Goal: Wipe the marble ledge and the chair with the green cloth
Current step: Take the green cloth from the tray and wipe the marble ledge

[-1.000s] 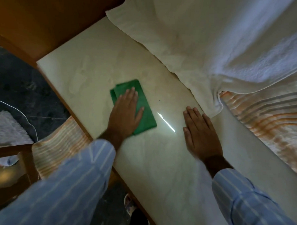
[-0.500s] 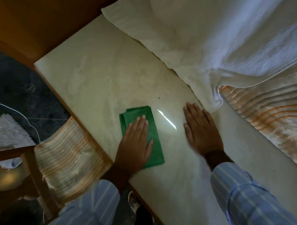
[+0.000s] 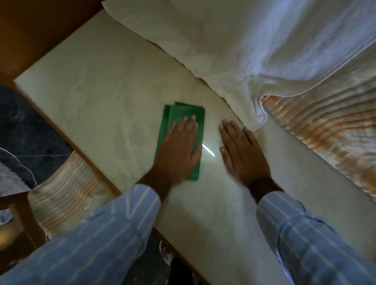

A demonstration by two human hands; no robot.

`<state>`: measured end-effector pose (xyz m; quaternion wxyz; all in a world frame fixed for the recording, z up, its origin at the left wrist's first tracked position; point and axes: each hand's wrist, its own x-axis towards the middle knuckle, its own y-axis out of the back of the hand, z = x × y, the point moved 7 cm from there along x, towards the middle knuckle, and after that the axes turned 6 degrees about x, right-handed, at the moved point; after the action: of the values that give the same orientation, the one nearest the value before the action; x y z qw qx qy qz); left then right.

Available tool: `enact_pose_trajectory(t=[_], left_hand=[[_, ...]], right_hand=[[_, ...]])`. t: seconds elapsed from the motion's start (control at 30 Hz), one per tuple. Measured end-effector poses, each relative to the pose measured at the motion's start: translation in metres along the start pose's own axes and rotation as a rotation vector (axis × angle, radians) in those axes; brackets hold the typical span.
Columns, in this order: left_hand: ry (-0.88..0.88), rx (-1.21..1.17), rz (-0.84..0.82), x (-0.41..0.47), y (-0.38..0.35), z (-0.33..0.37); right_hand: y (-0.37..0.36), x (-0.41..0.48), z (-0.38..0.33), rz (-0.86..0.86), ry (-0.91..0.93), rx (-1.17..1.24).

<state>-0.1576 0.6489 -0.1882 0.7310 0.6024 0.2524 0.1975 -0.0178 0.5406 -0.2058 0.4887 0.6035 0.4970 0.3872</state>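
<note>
Green cloth (image 3: pixel 182 120) under left hand (image 3: pixel 178 150), flat.

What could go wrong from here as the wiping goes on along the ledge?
1. The white towel hangs onto the marble ledge just beyond the right hand; a wide stroke of the green cloth could drag or snag its edge.
2. The left hand covers only part of the folded cloth, so the free end might bunch and miss marble.

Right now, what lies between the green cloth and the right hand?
Only bare marble ledge with a bright glint of light, between green cloth and right hand, in the head view.
</note>
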Motion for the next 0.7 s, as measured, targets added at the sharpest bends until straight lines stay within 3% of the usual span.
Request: enact_pose_trajectory(t=[0.13,0.27,0.33,0.4,0.53,0.6,0.7], left_hand=[[-0.059,0.021,0.01,-0.031,-0.006,-0.003],[0.211,0.032,0.025,0.02,0.007,-0.035],[0.255,0.021,0.016,0.05,0.011,-0.035],[0.186,0.005,0.022,0.062,0.013,-0.02],[-0.175,0.056,-0.002,0.027,0.005,0.006],[-0.231,0.092,0.004,0.025,0.008,-0.007],[0.041,0.109,0.034,0.053,0.016,-0.046]], right_hand=[[0.001,0.001,0.0,-0.025,-0.014,-0.003],[0.001,0.001,0.0,-0.026,-0.012,-0.014],[0.0,0.0,0.0,-0.023,-0.011,-0.003],[0.0,0.0,0.0,-0.024,-0.014,0.019],[-0.001,0.0,0.001,-0.035,-0.02,0.022],[0.0,-0.001,0.001,-0.037,-0.019,0.016],[0.001,-0.001,-0.001,-0.018,-0.007,-0.001]])
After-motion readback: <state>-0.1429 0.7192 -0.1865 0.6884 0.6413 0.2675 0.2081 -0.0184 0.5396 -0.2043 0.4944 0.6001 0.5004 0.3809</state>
